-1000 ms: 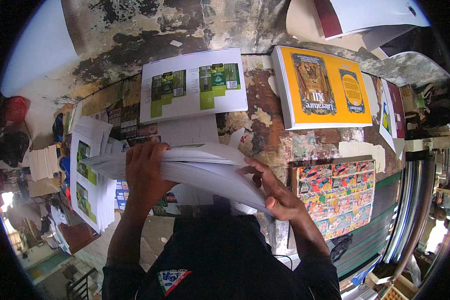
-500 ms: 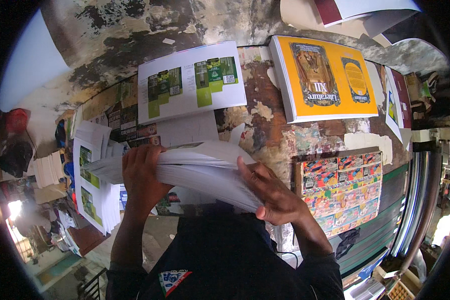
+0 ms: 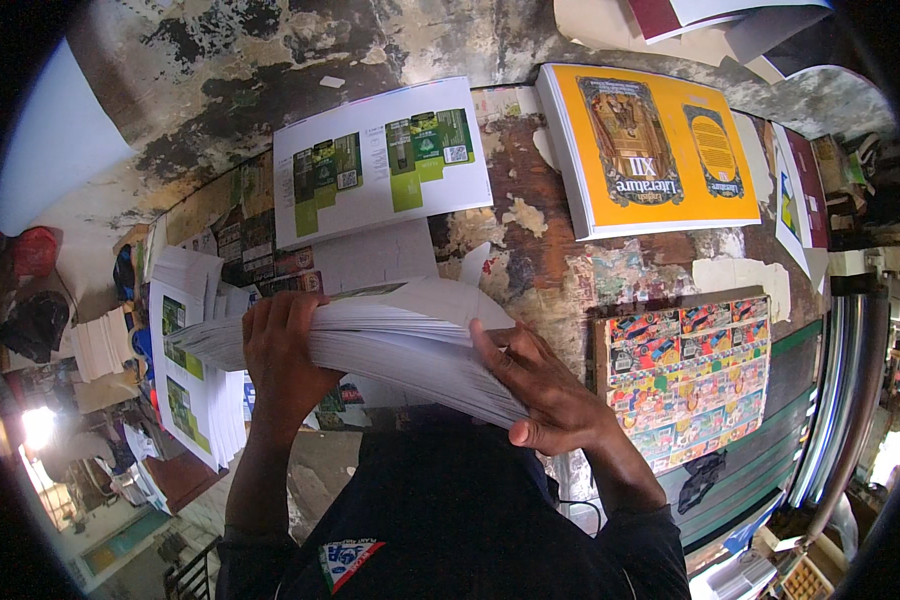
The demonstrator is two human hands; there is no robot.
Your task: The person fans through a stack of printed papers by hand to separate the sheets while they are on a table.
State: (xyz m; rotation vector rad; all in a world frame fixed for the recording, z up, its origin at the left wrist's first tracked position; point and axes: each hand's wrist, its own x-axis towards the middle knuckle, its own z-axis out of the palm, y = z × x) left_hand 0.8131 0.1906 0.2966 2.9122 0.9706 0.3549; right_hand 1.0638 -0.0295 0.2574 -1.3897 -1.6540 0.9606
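A thick stack of white printed sheets (image 3: 400, 345) is held up in front of my body, bowed, its edges fanned out. My left hand (image 3: 288, 345) grips it near its left part, fingers over the top and thumb hidden behind the paper. At the right end my right hand (image 3: 545, 385) holds the sheets, fingers along the upper edge and thumb below. Left of my left hand lies another pile of sheets (image 3: 192, 415) with green carton prints. Beyond the held stack is a flat pile (image 3: 385, 210) of similar green-printed sheets.
A tall stack with yellow book covers (image 3: 710, 180) stands at the far right of the worn table. Nearer is a block of colourful printed sheets (image 3: 685, 375). Long metal rollers (image 3: 830, 400) run along the right side. The peeling wall (image 3: 300, 50) rises behind.
The held sheets are fanned a little differently at the right, and their lower edges are more spread. Both hands keep nearly the same place and grip.
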